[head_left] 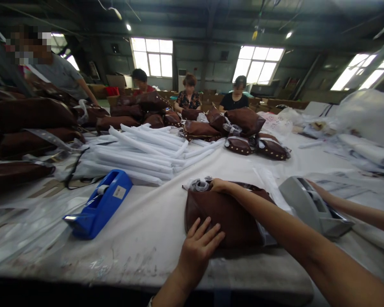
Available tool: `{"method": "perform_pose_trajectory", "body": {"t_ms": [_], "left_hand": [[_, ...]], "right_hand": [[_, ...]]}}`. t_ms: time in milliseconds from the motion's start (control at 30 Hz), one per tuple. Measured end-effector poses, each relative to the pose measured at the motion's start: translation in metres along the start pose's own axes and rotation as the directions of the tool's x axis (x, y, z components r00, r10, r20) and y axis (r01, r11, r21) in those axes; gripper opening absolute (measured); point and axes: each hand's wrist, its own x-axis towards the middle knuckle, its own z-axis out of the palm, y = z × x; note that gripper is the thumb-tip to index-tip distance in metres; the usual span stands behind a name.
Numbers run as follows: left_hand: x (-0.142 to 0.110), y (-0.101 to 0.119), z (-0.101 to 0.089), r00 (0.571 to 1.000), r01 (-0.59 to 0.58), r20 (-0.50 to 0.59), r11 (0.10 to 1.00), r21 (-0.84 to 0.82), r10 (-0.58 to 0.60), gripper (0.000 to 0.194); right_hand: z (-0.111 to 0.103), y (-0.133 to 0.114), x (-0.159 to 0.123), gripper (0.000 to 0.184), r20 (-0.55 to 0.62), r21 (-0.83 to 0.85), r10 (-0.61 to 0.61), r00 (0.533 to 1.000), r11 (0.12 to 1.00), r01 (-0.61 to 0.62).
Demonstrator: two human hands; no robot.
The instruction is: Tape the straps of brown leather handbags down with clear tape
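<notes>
A dark brown handbag (225,217) lies on the table in front of me. My left hand (201,243) rests on its front face, fingers spread flat. At the bag's top edge, my right hand (222,186) curls its fingers down beside a wrapped, coiled strap (201,184); the fingertips are partly hidden. White and clear wrapping (270,187) shows behind and along the bag's right side.
A blue tape dispenser (104,200) stands to the left. Another person's arm (355,204) reaches a grey tape dispenser (310,204) on the right. White padded rolls (137,153) and piled brown bags (243,121) lie further back. Several people work across the table.
</notes>
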Motion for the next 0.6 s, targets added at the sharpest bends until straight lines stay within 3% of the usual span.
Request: {"method": "perform_pose_trajectory", "body": {"t_ms": [100, 333, 600], "left_hand": [[-0.001, 0.0, -0.001, 1.0, 0.002, 0.004, 1.0, -0.005, -0.002, 0.04], [-0.002, 0.001, 0.0, 0.999, 0.023, 0.031, 1.0, -0.008, -0.023, 0.04], [-0.003, 0.001, -0.001, 0.999, -0.003, 0.046, 1.0, -0.006, 0.003, 0.043]], "right_hand": [[-0.002, 0.002, -0.007, 0.024, 0.102, -0.057, 0.001, 0.995, 0.998, 0.005], [0.003, -0.007, 0.001, 0.028, -0.048, -0.216, 0.068, 0.997, 0.973, -0.077], [0.0, 0.002, -0.002, 0.023, 0.003, -0.101, 0.001, 1.0, 0.995, -0.001]]}}
